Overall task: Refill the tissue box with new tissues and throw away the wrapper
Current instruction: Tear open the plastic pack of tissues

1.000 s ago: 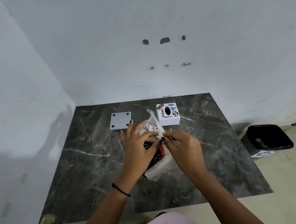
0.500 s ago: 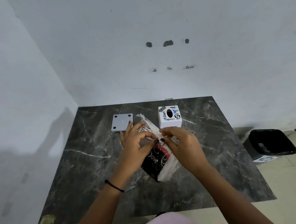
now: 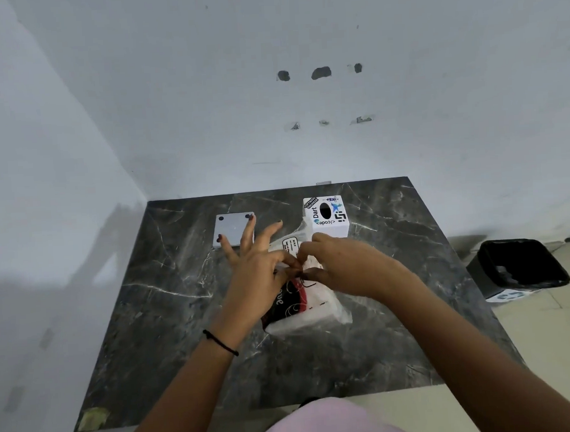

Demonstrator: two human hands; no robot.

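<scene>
A pack of tissues (image 3: 301,309) in a clear plastic wrapper with a red and black print lies on the dark marble table (image 3: 169,307). My left hand (image 3: 258,276) pinches the wrapper's top with thumb and forefinger, its other fingers spread. My right hand (image 3: 340,265) pinches the same spot from the right. Behind them stands the white tissue box (image 3: 326,215), covered in stickers, its oval slot facing up. The box's grey lid plate (image 3: 233,228) lies to the left, partly behind my left fingers.
A black waste bin (image 3: 517,266) stands on the floor to the right of the table. White walls close off the back and the left side. A piece of yellowish tape (image 3: 94,417) sits at the table's near left corner.
Both hands stay pinched on the wrapper's top. The pack has turned a little, and my left fingers have spread wider toward the grey plate.
</scene>
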